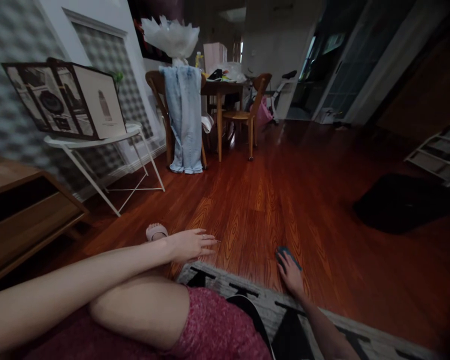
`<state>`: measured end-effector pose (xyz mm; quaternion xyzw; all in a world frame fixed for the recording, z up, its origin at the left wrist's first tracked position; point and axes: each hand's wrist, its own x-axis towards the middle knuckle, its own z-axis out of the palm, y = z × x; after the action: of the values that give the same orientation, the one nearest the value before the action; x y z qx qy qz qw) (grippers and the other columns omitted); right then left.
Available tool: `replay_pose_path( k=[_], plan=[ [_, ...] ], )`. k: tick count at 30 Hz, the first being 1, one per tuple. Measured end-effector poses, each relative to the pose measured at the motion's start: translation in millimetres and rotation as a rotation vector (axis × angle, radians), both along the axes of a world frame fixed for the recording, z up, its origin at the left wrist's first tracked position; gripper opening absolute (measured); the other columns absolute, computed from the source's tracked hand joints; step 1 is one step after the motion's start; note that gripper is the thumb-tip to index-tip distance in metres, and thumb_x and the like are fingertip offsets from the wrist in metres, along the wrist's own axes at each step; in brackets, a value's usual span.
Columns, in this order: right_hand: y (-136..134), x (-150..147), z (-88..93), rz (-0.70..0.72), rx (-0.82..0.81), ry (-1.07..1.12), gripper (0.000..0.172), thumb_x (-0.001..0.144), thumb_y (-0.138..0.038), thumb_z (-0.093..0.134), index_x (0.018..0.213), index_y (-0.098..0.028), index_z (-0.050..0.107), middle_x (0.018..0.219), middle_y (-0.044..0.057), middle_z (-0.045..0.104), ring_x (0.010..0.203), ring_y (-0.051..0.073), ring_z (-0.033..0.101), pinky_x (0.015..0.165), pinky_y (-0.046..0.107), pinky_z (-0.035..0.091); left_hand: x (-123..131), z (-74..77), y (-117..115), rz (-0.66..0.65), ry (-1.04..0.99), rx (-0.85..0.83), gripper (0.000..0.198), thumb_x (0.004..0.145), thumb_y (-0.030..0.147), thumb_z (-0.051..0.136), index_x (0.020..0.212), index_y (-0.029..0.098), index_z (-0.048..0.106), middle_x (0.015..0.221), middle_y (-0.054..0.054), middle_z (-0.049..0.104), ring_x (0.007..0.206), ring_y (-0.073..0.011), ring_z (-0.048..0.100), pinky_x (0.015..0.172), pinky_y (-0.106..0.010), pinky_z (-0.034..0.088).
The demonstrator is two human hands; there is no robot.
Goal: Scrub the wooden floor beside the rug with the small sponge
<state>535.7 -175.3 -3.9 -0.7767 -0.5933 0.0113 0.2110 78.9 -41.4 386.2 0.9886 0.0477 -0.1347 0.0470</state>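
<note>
Dim light lay over a reddish wood-plank floor (270, 200), with a grey and black patterned rug (360, 340) along its near edge. The left wall (7, 35) wore grey textured paper with white moulding. Against it stood a low wooden cabinet (22, 215) and a thin-legged white side table (97, 142) bearing leaning framed pictures (60, 100). At the far end stood a wooden dining table (221, 90) with chairs (247, 115), pale denim (183, 120) draped over one. A dark mat (397, 202) lay near the floor's right edge, beside a white shelf (438, 155).
</note>
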Motion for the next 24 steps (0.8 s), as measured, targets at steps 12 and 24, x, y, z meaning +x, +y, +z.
replay_pose_path(
  k=[12,24],
  plan=[
    [-19,-54,-15.9,-0.768,0.328,0.108,0.067,0.094,-0.04,0.027,0.157,-0.017,0.029,0.162,0.024,0.021,0.147,0.048,0.018,0.101,0.08,0.025,-13,-7.0,3,0.018,-0.02,0.027,0.05,0.088,0.017,0.062,0.137,0.026,0.057,0.151,-0.01,0.048,0.142,-0.0253,0.041,0.118,-0.041,0.031],
    [74,-212,7.7,0.371,-0.164,-0.002,0.058,0.096,-0.035,0.036,0.153,-0.028,0.038,0.164,0.005,0.027,0.151,0.027,0.022,0.12,0.051,0.024,5,-3.2,9,-0.017,-0.033,0.143,0.051,0.087,0.019,0.064,0.137,0.028,0.057,0.152,-0.008,0.048,0.142,-0.023,0.041,0.116,-0.041,0.033]
  ],
)
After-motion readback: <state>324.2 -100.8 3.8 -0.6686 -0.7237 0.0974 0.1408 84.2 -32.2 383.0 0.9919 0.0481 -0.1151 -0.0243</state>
